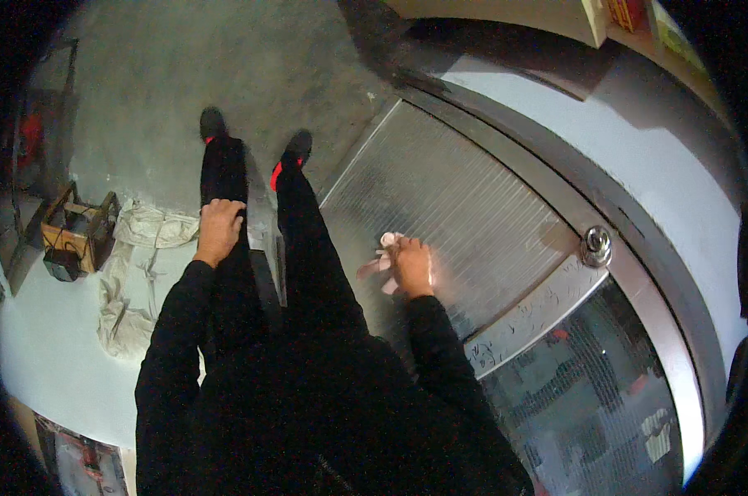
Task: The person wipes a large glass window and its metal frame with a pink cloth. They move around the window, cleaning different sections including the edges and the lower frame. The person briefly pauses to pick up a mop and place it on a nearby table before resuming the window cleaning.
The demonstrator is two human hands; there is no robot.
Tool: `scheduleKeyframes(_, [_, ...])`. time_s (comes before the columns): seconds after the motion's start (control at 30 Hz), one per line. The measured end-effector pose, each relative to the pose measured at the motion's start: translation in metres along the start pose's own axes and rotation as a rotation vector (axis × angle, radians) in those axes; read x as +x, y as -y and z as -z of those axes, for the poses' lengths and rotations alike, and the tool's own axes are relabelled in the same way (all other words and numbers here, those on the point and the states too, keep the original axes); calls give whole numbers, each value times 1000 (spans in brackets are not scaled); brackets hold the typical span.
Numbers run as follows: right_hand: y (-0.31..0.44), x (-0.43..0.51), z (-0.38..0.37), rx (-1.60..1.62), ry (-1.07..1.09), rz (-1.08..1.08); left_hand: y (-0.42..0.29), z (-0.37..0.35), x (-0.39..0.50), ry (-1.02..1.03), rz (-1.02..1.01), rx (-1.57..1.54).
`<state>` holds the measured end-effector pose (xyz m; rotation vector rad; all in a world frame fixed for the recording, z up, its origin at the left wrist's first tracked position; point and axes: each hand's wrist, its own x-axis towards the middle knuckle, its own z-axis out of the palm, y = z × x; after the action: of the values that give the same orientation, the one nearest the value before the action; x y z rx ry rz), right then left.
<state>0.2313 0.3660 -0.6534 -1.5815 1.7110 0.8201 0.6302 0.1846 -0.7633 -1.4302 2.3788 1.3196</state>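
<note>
My right hand [413, 266] grips a crumpled pale pink cloth [377, 268] at the ribbed lower panel [454, 204] of a metal-framed door. Part of the cloth hangs loose to the left of the fingers. Whether it presses on the panel is hard to tell. On my left leg [223, 167], around the knee, rests my left hand [220, 229] with nothing in it. A round shiny door knob [597, 248] sits on the frame, right of my right hand. The crossbar [529, 310] carries dark marks, and above it is a glossy, reflecting pane [572, 397].
Bare concrete floor [144, 74] lies around my dark shoes. To the left, a creased off-white fabric piece [117, 310] lies on a pale surface [45, 359]. Beside it stands a wooden frame-like object [79, 229] with a dark box [63, 265] and cord. A white wall [647, 161] runs past the door frame.
</note>
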Motion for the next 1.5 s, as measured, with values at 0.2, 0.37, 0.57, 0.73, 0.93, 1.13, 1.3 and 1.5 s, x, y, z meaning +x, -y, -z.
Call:
scheduleKeyframes(0.2, [-110, 22, 124, -305, -492, -275, 66, -26, -41, 201, -49, 200])
scheduleKeyframes(0.37, [-119, -1, 186, -371, -554, -438, 94, 4, -41, 215, 45, 46])
scheduleKeyframes(0.57, [-23, -90, 76, -306, -393, -539, 101, 28, -37, 213, 29, -51])
scheduleKeyframes(0.73, [108, -136, 27, -188, 285, -309, 113, 36, -35, 190, -9, -103])
scheduleKeyframes(0.93, [119, -130, -71, -122, 410, -137, 99, 48, -25, 262, 87, -107])
scheduleKeyframes(1.13, [1, 65, 14, -427, 73, -156, 81, 23, -30, 159, 133, -30])
scheduleKeyframes(1.3, [-134, 184, 60, -546, -380, -280, 60, 14, -28, 231, 173, 54])
scheduleKeyframes(1.5, [-40, 180, -39, -191, -8, -240, 49, 3, -32, 276, 219, 75])
